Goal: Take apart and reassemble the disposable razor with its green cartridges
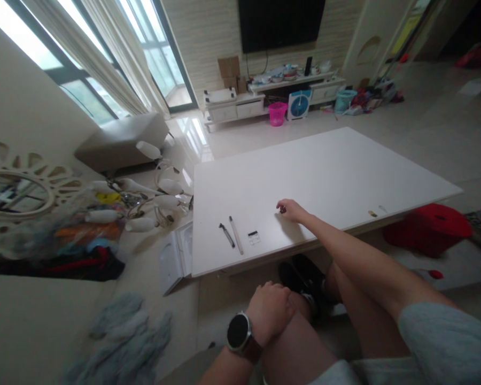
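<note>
My right hand [292, 210] is stretched out just over the white tabletop [324, 166], its fingertips pinched on a small dark object [282, 209] whose kind I cannot make out. My left hand [271, 309], with a wristwatch at its wrist, lies over my bent knee with the fingers extended and nothing in them. To the left of my right hand are a small white case with a dark strip [254, 238], a pale pencil-like stick [236, 234] and a grey drawing compass [227, 235]. Farther right lie a small yellow and black piece [372, 213] and a clear little item [382, 208].
A chandelier [160, 201] with white shades is on the floor left of the table, near an open white box [175, 255]. A red stool [428, 230] stands at the right. Behind are a pink basket [278, 114] and a TV stand [236, 110].
</note>
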Available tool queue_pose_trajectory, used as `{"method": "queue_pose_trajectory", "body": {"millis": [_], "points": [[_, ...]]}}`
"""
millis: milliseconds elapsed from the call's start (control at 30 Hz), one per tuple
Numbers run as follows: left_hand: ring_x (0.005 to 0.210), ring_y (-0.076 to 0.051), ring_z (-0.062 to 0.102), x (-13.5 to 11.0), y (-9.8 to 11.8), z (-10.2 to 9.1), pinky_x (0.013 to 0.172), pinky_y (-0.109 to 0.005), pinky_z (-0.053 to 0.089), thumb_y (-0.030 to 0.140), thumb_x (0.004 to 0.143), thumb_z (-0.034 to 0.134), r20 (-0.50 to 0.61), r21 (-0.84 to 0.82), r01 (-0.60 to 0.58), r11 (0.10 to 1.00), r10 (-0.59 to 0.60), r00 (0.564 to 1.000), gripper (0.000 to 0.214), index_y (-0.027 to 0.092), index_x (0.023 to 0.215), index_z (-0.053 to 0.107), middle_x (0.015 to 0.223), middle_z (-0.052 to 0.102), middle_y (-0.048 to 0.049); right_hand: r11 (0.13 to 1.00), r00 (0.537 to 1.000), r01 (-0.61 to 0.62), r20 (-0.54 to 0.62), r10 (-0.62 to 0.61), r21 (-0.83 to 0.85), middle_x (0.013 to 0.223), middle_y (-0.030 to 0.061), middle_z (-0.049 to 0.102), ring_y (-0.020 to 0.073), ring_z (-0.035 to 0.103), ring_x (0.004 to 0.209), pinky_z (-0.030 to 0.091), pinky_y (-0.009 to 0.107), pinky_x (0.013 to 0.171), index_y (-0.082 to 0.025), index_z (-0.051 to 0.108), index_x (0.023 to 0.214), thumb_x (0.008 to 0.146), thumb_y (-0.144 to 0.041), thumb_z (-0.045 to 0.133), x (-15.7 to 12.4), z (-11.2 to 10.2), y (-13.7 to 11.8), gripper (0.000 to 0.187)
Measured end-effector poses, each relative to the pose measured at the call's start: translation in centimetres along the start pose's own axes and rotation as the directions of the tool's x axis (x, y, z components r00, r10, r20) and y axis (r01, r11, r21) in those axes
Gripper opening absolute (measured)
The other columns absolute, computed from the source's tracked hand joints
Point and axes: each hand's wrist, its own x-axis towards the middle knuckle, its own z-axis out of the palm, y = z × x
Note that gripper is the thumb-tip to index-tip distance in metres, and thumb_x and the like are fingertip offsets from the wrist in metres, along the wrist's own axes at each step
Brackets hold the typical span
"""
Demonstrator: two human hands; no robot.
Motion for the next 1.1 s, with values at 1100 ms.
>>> {"method": "queue_pose_trajectory", "body": {"millis": [1100], "points": [[0.109, -0.031, 0.064, -0.2, 0.3, -0.4, 0.099, -0.047, 0.050, 0.030, 0.090, 0.048, -0.012, -0.021, 0.008, 1.000, -0.008, 1.000, 0.031, 0.016, 0.104, 0.071, 0.111, 0.072, -0.0123, 0.927, 0.942, 0.182, 0.212, -0.259, 0.327, 0.074, -0.0001, 0.072, 0.0118, 0.062, 0.066, 0.041, 0.020, 0.061, -0.016, 0.073, 0.086, 0.070, -0.007, 0.070, -0.3, 3.5, -8.9, 0.019]]}}
